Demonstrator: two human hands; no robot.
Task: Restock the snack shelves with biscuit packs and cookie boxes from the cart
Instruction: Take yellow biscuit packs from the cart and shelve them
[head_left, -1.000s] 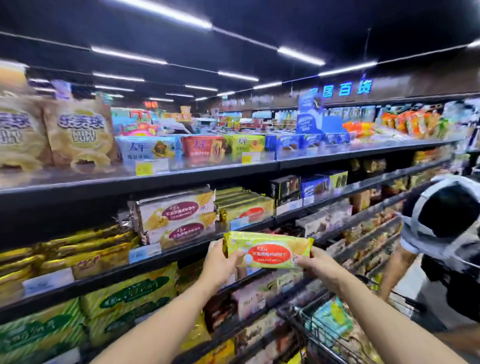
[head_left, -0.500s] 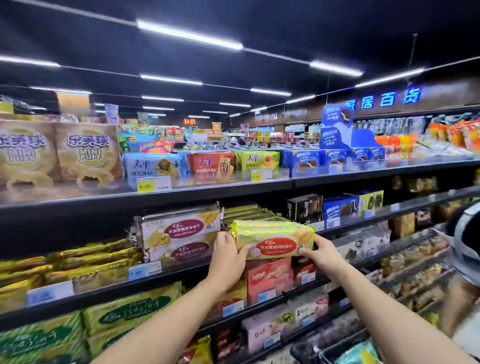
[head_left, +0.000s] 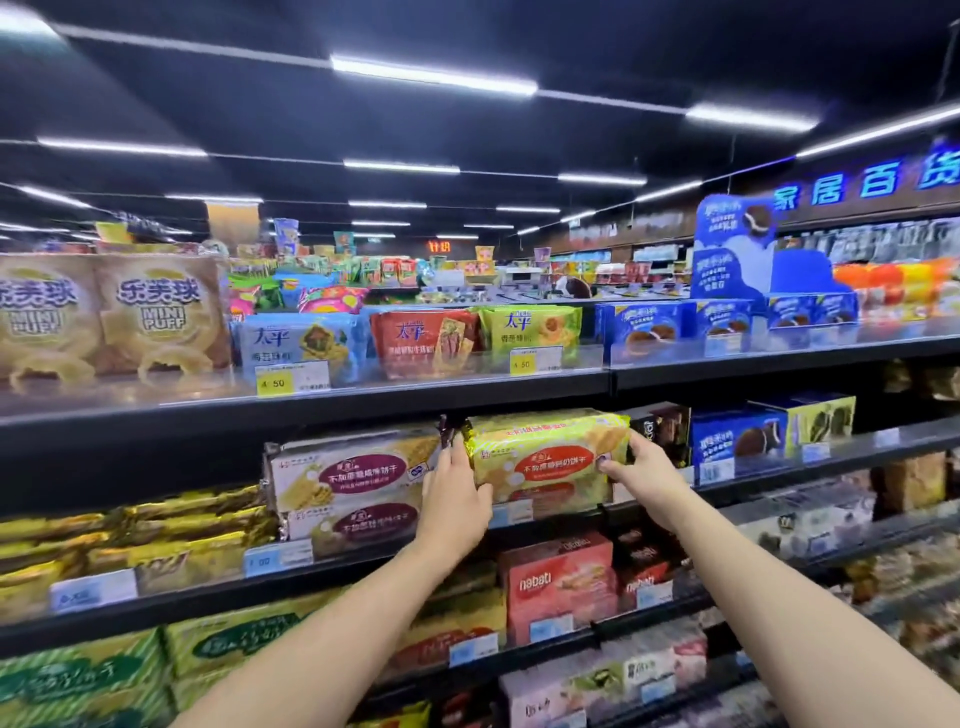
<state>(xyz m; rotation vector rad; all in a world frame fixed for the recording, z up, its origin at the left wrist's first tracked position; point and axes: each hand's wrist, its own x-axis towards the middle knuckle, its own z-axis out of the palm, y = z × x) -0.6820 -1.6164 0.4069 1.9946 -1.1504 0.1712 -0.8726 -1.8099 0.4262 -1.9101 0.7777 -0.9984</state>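
Supermarket aisle, strip lights overhead. Head view: on the second shelf (head_left: 182, 597), the yellow-green biscuit pack (head_left: 545, 457) lies between the hands. The left hand (head_left: 457, 499) and right hand (head_left: 644, 467) each curl round one end, likely to square it beside the purple-labelled packs (head_left: 353, 478) left of the left hand.

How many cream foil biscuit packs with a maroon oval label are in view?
2. The upper cream foil pack lies on the lower one, directly left of the hand-held yellow-green biscuit pack. Others may hide behind.

"nabati" box (head_left: 558, 587); tag (head_left: 292, 376), perhaps "4.50"
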